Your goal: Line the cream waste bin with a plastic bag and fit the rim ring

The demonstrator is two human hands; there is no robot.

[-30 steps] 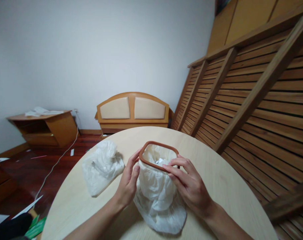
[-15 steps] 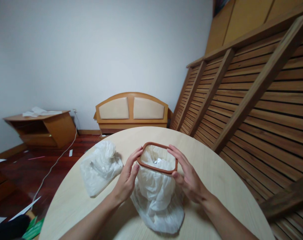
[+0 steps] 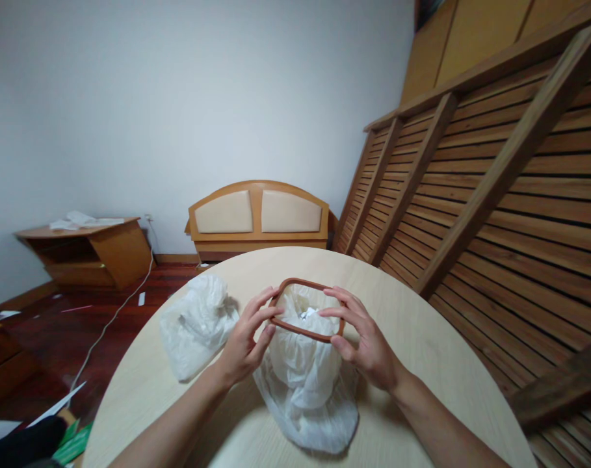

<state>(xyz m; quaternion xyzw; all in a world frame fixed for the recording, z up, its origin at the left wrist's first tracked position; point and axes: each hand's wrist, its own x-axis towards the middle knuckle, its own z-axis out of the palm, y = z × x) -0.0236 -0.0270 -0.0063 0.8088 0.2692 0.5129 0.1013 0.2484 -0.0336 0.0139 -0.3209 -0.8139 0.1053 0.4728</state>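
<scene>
Ring (image 3: 301, 331) at the mouth of a bag (image 3: 307, 390), between the table's (image 3: 432, 364) left and right edges. Left hand (image 3: 249, 339) and right hand (image 3: 368, 344), half-curled, grip the ring's ends. Adjustment appears in hand, calling next for even pressure.

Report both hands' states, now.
Left hand: partly closed, holding the left side of the brown rounded-rectangular ring.
Right hand: partly closed, holding that ring's right side, thumb at its near corner.
</scene>
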